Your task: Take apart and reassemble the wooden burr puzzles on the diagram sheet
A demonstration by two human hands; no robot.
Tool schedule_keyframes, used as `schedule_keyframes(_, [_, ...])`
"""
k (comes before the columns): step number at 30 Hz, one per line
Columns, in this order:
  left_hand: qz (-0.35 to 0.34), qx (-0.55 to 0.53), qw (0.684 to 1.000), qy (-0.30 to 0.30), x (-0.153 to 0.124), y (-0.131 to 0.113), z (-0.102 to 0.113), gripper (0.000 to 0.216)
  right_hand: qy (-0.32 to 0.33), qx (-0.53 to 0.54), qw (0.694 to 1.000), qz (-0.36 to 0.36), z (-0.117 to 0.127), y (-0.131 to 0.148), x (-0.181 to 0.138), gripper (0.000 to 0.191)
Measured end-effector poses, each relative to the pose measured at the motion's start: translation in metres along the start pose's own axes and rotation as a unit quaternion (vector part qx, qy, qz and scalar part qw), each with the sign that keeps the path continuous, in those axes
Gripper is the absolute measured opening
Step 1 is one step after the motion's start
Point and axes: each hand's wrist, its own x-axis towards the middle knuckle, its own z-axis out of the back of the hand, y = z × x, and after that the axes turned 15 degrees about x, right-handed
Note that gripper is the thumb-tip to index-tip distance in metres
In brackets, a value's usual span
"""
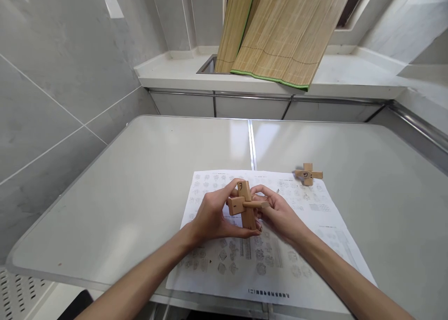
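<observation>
A wooden interlocking puzzle (244, 204) made of crossed notched bars, with a mark on its top end, is held upright above a printed sheet (266, 259). My left hand (213, 217) grips it from the left, fingers curled round the upright bar. From the right, my right hand (278, 212) pinches a horizontal bar of the same puzzle. A second, smaller wooden cross puzzle (308, 174) lies on the sheet's far right corner, apart from both hands.
The sheet of small diagrams lies on a white table (140, 189) with a seam down its middle. Behind the table runs a white counter (182, 72). Rolled bamboo mats (280, 35) lean on it. A tiled wall stands at the left.
</observation>
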Motion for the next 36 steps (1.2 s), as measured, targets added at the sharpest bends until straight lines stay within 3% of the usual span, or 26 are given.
schedule_keyframes(5, [0.022,-0.043,0.998,0.030,-0.003,0.011,-0.005,0.103,0.042,-0.004,0.998,-0.039,0.002,0.009,-0.002,0.027])
schedule_keyframes(8, [0.026,-0.075,0.995,0.060,-0.001,0.013,-0.004,0.088,0.077,-0.004,0.996,-0.053,0.005,0.011,-0.002,0.028])
schedule_keyframes(12, [0.028,-0.091,0.992,0.087,0.004,0.010,0.002,0.062,0.075,0.029,0.995,-0.056,0.008,0.011,-0.001,0.029])
schedule_keyframes(18, [0.094,-0.102,0.984,0.108,0.005,0.009,0.001,0.084,-0.005,0.131,0.991,-0.009,0.008,0.015,0.003,0.023])
schedule_keyframes(27, [0.148,-0.104,0.977,0.115,0.004,0.005,-0.002,0.070,-0.183,0.239,0.941,0.153,0.019,0.018,0.013,0.018])
schedule_keyframes(31, [0.135,-0.090,0.980,0.115,0.006,0.004,-0.001,0.061,-0.193,0.200,0.938,0.208,0.034,0.014,0.016,0.028])
schedule_keyframes(36, [0.131,-0.071,0.982,0.118,0.007,0.003,-0.001,0.055,-0.218,0.202,0.929,0.222,0.041,0.010,0.016,0.028])
